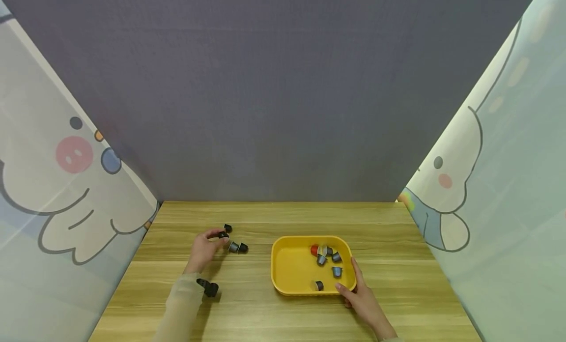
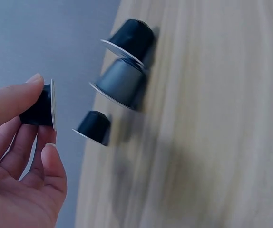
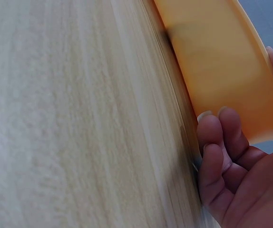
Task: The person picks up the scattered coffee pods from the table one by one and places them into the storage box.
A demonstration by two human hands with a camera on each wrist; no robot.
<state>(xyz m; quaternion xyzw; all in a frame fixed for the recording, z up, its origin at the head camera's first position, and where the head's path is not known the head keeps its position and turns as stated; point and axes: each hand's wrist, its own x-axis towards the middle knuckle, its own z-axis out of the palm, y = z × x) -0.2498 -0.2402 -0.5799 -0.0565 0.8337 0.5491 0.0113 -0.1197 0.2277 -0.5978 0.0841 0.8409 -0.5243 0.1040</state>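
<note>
My left hand (image 1: pixel 205 252) pinches a black coffee capsule (image 2: pixel 37 108) between thumb and fingers, with its pale rim facing away from the palm in the left wrist view. Close by on the table lie a grey-blue capsule (image 2: pixel 122 81) and two black capsules (image 2: pixel 134 38), one of them the farther black one (image 1: pixel 228 228). A yellow tray (image 1: pixel 287 270) stands to the right of these. At its near right corner my right hand (image 1: pixel 364 301) grips it, thumb over the rim and other fingers against the outer wall (image 3: pixel 222 61).
Inside the tray, toward its right half, lie several capsules, among them a red one (image 1: pixel 314 249), a blue one (image 1: pixel 337 271) and a dark one (image 1: pixel 319 285). The wooden table (image 1: pixel 247 312) ends at a grey backdrop (image 1: pixel 283 135), with patterned curtains at both sides.
</note>
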